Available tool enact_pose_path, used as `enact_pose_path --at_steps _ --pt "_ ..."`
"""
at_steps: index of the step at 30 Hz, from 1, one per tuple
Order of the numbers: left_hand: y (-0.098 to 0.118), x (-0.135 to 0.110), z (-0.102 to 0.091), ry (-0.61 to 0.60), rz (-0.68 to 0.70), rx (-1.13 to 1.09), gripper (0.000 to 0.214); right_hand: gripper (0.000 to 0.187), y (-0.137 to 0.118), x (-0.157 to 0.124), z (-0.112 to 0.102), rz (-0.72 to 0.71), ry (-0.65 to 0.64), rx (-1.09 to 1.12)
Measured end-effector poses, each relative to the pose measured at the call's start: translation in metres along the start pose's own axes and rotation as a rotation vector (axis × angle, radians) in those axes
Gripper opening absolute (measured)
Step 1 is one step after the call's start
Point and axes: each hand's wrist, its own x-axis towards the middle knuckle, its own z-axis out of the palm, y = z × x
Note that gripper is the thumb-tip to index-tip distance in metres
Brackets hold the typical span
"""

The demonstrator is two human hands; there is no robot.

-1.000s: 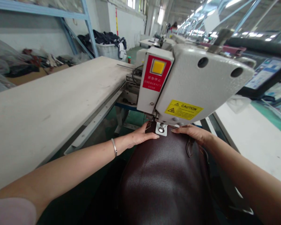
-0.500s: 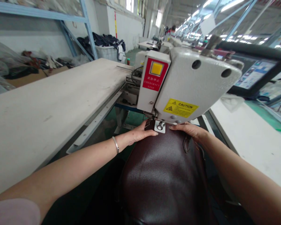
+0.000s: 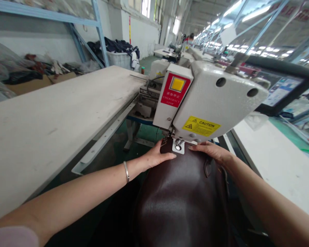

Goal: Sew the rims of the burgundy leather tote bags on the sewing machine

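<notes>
A dark maroon leather bag (image 3: 181,199) bulges toward me under the head of a white sewing machine (image 3: 213,99). My left hand (image 3: 157,157) lies on the bag's far left edge, fingers stretched flat and pressing the leather beside the metal presser foot (image 3: 178,146). On the other side of the foot, my right hand (image 3: 213,152) rests flat with fingers extended on the bag's top. A silver bangle (image 3: 126,171) circles my left wrist. The bag's strap loop (image 3: 208,167) shows just below my right hand. The needle itself is hidden by the machine head.
The machine carries a red emergency stop panel with a yellow button (image 3: 174,88) and a yellow caution label (image 3: 201,126). A long white worktable (image 3: 54,113) runs on the left, another white table (image 3: 280,161) on the right. A screen (image 3: 279,91) stands behind the machine. Clothing heaps (image 3: 115,46) lie far back.
Both hands stay pressed on the bag beside the presser foot. The view has shifted slightly, so machine and hands sit a little lower in the picture.
</notes>
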Motion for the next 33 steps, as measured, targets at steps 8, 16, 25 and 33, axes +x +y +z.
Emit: enact_pose_path --at_steps 8,16,25,33 --pt "0.02 0.005 -0.005 -0.01 -0.06 0.067 0.076 0.032 0.002 0.017 0.001 -0.135 -0.012 0.085" --pt "0.022 -0.016 -0.002 -0.045 -0.116 -0.006 0.072 0.051 0.023 0.004 0.005 -0.276 0.182 -0.117" --pt "0.017 -0.039 0.003 -0.018 -0.339 -0.14 0.08 0.072 0.076 -0.021 0.006 -0.184 0.473 -0.273" --pt "0.017 -0.107 0.019 -0.069 -0.418 -0.134 0.066 0.065 0.094 -0.062 0.035 -0.29 0.476 -0.335"
